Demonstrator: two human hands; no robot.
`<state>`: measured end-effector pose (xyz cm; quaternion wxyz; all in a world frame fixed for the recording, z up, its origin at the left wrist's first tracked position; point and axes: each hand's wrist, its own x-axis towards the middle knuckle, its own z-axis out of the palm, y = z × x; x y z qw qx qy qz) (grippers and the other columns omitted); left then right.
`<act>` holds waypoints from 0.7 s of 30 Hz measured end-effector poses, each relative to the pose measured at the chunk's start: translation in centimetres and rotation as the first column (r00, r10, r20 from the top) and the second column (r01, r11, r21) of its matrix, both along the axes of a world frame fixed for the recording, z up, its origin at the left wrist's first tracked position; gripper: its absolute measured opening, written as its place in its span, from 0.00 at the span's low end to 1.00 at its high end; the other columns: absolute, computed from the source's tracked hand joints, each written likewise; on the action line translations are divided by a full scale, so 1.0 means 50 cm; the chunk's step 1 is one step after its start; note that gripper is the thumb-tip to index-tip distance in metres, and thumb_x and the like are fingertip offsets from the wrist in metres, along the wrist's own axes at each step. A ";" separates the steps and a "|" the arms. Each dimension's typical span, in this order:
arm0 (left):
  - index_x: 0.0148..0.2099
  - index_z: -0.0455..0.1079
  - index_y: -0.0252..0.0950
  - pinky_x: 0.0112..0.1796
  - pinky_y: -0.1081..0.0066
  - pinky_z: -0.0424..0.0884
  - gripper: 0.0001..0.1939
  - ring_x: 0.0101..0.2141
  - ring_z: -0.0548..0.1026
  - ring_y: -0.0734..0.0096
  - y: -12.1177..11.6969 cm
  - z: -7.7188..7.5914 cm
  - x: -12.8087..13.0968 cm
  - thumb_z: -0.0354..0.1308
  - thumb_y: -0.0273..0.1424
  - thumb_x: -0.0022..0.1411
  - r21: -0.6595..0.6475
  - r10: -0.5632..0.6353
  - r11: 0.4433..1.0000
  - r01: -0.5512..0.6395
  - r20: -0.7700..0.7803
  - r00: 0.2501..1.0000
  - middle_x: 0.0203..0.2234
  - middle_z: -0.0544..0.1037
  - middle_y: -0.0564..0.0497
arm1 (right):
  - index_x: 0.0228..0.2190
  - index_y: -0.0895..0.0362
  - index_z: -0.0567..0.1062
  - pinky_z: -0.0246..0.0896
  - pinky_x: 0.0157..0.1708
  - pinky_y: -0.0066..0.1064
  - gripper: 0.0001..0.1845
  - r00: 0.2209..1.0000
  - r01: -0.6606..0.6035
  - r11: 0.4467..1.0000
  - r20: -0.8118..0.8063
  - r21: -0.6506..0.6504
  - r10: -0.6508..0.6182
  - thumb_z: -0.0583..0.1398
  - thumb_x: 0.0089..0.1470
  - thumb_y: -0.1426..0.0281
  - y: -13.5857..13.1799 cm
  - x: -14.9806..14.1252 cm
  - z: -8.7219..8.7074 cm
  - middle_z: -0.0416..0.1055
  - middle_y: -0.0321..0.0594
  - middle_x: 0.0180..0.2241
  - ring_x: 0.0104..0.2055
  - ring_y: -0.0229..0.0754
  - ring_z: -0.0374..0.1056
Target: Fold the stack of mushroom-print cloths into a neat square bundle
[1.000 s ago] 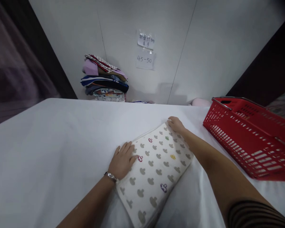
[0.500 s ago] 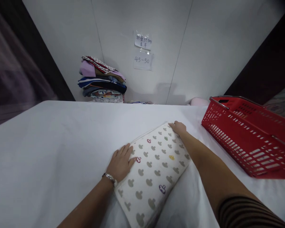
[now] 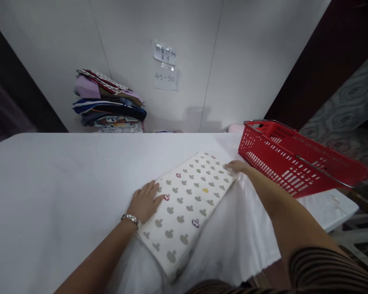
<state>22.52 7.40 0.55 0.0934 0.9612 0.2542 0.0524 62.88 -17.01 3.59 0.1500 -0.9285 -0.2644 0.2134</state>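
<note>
A folded white cloth (image 3: 184,204) printed with grey mushrooms, a few of them outlined in red, green, yellow and purple, lies slantwise near the front edge of the table. My left hand (image 3: 145,200), wearing a silver bracelet, rests flat on its left edge with the fingers spread. At the cloth's far right edge, my right hand (image 3: 236,166) has its thumb and fingers closed on the fabric. The underside of that grip is hidden.
The table (image 3: 79,175) has a white cover hanging over its front. A red basket (image 3: 272,159) stands at the right. Folded clothes (image 3: 110,104) are piled at the back left against the wall, where paper signs (image 3: 166,77) hang. A white stool-like surface (image 3: 331,206) shows below the basket.
The view has swung right, so the pile and basket appear further left. My right hand has shifted along the cloth's far end to its right edge, and more printed fabric shows there.
</note>
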 end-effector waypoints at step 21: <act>0.63 0.54 0.34 0.59 0.51 0.43 0.34 0.62 0.46 0.55 -0.053 0.002 -0.004 0.41 0.49 0.60 0.022 -0.044 0.999 0.046 -0.069 0.997 0.63 0.51 0.44 | 0.44 0.57 0.73 0.58 0.41 0.34 0.29 0.954 0.021 0.993 0.298 -0.115 0.014 0.48 0.55 0.49 0.008 -0.046 -0.012 0.71 0.48 0.45 0.47 0.50 0.66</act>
